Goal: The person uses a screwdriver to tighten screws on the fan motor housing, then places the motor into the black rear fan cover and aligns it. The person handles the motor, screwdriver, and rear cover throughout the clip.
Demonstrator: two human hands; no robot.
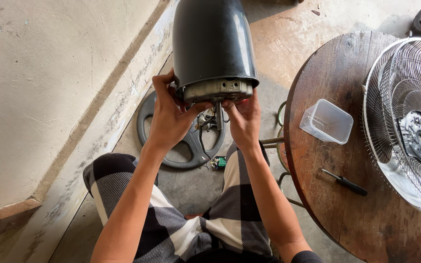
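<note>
I hold a dark grey fan motor housing (pixel 212 41) up in front of me, its metal motor end and shaft (pixel 219 114) pointing down toward me. My left hand (pixel 169 117) grips the lower left rim of the housing. On the lower right rim, beside the shaft, is my right hand (pixel 243 122). Wires hang below the motor between my hands. My legs in black and white checked cloth (pixel 181 214) are below.
A round dark fan base ring (pixel 186 139) lies on the concrete floor with a small green circuit board (pixel 219 162) beside it. The round wooden table (pixel 347 214) at right carries a clear plastic container (pixel 326 122), a screwdriver (pixel 344 182) and a wire fan guard (pixel 408 122). A wall runs along the left.
</note>
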